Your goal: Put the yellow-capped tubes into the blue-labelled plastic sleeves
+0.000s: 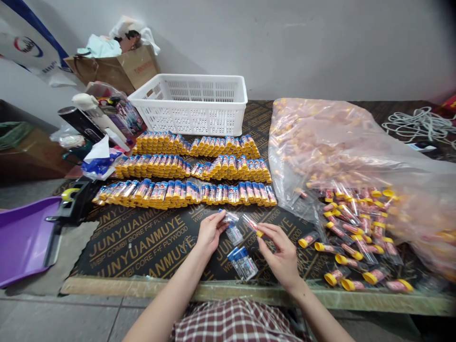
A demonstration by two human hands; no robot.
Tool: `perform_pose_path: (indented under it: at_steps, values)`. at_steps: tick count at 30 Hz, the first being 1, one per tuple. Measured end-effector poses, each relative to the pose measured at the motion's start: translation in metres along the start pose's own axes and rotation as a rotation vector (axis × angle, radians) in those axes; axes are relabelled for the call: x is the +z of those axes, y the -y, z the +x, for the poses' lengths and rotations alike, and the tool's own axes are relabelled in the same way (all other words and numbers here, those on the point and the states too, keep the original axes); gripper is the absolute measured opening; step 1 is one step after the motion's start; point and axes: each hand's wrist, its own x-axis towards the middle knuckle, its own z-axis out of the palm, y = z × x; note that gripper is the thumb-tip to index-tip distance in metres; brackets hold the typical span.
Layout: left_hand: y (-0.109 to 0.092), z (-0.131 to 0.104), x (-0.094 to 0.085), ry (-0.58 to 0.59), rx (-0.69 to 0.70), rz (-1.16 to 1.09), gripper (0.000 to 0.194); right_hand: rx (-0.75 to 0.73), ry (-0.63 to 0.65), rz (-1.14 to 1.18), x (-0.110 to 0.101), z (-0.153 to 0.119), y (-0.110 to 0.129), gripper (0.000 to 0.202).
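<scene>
My left hand [213,231] pinches a small clear packet with a blue top [231,217]. Between the fingers of my right hand [281,251] is a clear tube with a yellow end cap [250,222], tilted toward my left hand. Just below the left fingers another clear packet [234,235] shows. Nearer to me, a few blue-topped packets [242,263] lie overlapping on the board. Beyond my hands, rows of blue-and-yellow tubes [178,190] are stacked. Many loose yellow-capped tubes [351,232] lie to the right.
A white plastic basket [192,116] stands behind the rows. At right a large clear plastic bag [331,137] holds more tubes. To the left are a purple dustpan [26,237], bottles [83,123] and a paper bag [131,71]. A white cable [420,123] lies coiled far right.
</scene>
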Motion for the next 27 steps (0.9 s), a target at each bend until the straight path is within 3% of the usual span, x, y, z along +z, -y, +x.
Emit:
perform_pose_path:
  at_steps: [7, 12, 20, 25, 27]
  values:
    - [0.0, -0.001, 0.0, -0.037, 0.019, -0.056, 0.031, -0.115, 0.003, -0.037, 0.007, 0.0, 0.004, 0.039]
    - [0.002, -0.006, 0.003, -0.011, 0.064, 0.008, 0.034, -0.111, 0.102, 0.006, 0.01, -0.001, 0.003, 0.039]
    - [-0.003, -0.021, 0.01, 0.205, 0.043, 0.098, 0.045, -0.037, 0.171, 0.092, 0.014, -0.001, -0.01, 0.038]
    - [-0.002, -0.033, 0.015, 0.349, -0.066, 0.215, 0.039, -0.085, 0.142, 0.022, 0.013, 0.008, -0.013, 0.07]
    - [-0.001, -0.038, 0.016, 0.394, -0.094, 0.255, 0.035, -0.115, 0.19, 0.049, 0.011, 0.013, -0.011, 0.079]
